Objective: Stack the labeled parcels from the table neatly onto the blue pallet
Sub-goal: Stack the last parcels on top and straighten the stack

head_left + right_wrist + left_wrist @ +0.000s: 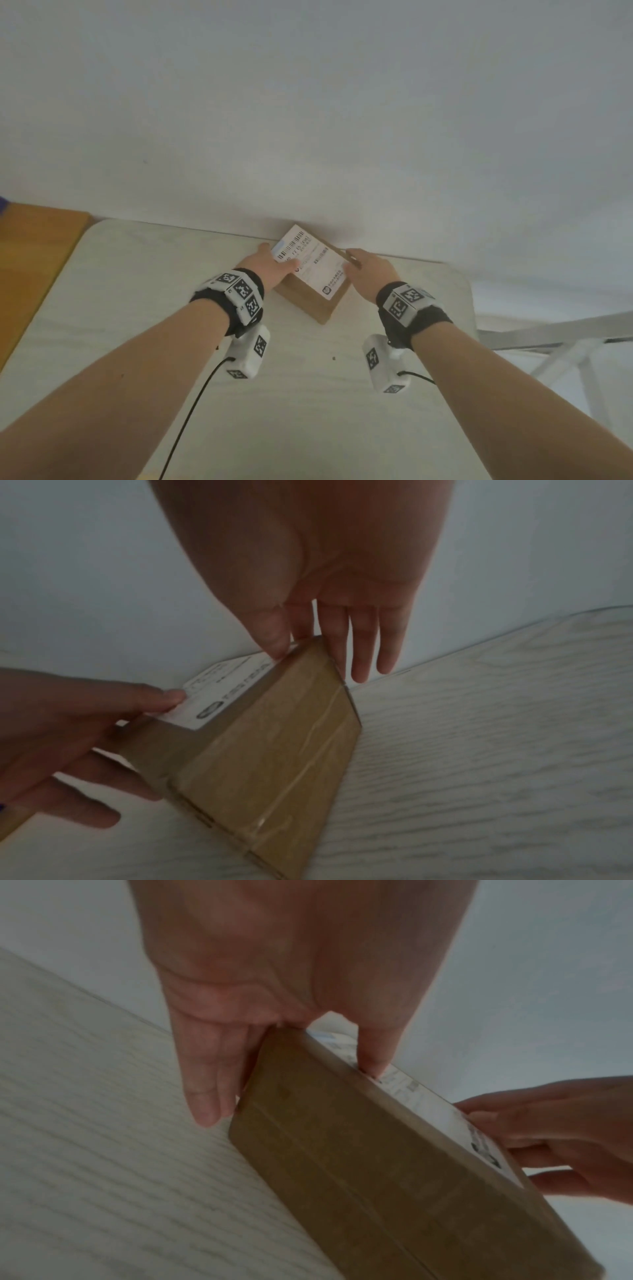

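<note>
A brown cardboard parcel [308, 298] with a white shipping label [308, 263] lies on the pale wood-grain table [137, 308], turned at an angle against the wall. My left hand [270, 263] holds its left end, thumb on the label, fingers down the side [205, 1096]. My right hand [366, 270] holds the right end, thumb on the top edge [277, 642], fingers reaching past the far corner. In the wrist views the parcel [359, 1164] [274, 750] looks tipped up off the table. The blue pallet is out of view.
A plain white wall [308, 120] rises directly behind the table's far edge. An orange-brown surface [30, 260] borders the table on the left. A white metal frame [565, 342] stands past the table's right edge. Cables hang from both wrist cameras.
</note>
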`<action>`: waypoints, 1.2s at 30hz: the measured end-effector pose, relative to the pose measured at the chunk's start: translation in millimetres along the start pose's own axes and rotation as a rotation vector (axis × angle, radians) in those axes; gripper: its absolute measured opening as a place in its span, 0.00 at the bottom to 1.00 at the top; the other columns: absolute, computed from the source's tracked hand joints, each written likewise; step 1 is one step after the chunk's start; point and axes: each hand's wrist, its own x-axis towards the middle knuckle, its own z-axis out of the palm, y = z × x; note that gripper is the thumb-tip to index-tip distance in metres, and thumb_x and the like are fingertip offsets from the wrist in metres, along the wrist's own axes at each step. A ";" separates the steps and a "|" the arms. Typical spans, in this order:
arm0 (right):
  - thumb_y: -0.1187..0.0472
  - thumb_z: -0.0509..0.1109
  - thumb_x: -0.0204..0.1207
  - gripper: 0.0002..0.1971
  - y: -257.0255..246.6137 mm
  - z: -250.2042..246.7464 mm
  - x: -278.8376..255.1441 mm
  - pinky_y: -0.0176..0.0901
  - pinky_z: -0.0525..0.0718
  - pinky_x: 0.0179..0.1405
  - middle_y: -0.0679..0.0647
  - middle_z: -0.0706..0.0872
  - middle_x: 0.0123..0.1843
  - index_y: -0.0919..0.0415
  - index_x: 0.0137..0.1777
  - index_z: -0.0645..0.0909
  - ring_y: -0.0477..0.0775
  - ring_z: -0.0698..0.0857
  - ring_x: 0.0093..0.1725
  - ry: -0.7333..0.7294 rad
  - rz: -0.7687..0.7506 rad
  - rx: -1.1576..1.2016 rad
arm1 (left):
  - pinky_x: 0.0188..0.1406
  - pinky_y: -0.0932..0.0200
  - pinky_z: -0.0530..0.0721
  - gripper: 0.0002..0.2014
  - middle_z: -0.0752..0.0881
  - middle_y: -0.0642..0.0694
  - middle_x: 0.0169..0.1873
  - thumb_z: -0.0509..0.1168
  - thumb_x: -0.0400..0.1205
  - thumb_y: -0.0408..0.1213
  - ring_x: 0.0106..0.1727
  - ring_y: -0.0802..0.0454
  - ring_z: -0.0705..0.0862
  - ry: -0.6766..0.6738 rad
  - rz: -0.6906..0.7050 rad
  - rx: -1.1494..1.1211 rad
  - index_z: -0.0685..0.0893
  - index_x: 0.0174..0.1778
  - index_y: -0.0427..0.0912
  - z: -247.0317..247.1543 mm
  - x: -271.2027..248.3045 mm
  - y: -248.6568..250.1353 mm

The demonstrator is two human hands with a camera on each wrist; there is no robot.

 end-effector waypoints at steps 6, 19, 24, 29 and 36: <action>0.46 0.59 0.81 0.19 -2.5 -0.9 15.0 0.39 0.76 0.35 0.50 0.85 0.37 0.58 0.39 0.81 0.52 0.82 0.38 -0.046 0.027 -0.062 | 0.52 0.43 0.87 0.37 0.73 0.41 0.71 0.68 0.78 0.52 0.64 0.38 0.80 -0.061 -0.091 -0.359 0.59 0.78 0.43 2.8 2.0 -5.2; 0.53 0.65 0.79 0.14 -35.2 14.8 1.2 0.45 0.89 0.49 0.54 0.90 0.52 0.59 0.59 0.82 0.53 0.89 0.50 -0.227 0.101 0.242 | 0.57 0.48 0.85 0.25 0.84 0.40 0.61 0.65 0.80 0.52 0.60 0.42 0.83 -0.172 -0.119 -0.483 0.76 0.67 0.39 -9.4 -0.6 -28.1; 0.53 0.70 0.77 0.21 -51.9 30.6 -8.8 0.51 0.88 0.53 0.57 0.89 0.59 0.60 0.68 0.79 0.56 0.88 0.54 -0.221 0.164 0.316 | 0.60 0.41 0.84 0.17 0.86 0.40 0.59 0.65 0.82 0.45 0.59 0.41 0.84 -0.243 -0.084 -0.511 0.78 0.63 0.40 -23.1 -6.4 -37.4; 0.53 0.73 0.74 0.23 -71.4 42.7 -21.9 0.50 0.87 0.56 0.55 0.88 0.57 0.59 0.68 0.79 0.55 0.87 0.54 -0.102 0.215 0.465 | 0.62 0.39 0.81 0.07 0.85 0.40 0.57 0.65 0.82 0.39 0.60 0.40 0.83 -0.250 -0.016 -0.540 0.78 0.53 0.42 -43.2 -15.2 -53.4; 0.56 0.76 0.71 0.24 -94.5 59.1 -46.8 0.54 0.86 0.59 0.55 0.89 0.54 0.60 0.67 0.79 0.55 0.88 0.54 0.059 0.308 0.703 | 0.60 0.43 0.83 0.04 0.86 0.42 0.53 0.64 0.83 0.39 0.57 0.42 0.84 -0.280 0.150 -0.470 0.79 0.50 0.45 -67.3 -32.1 -68.9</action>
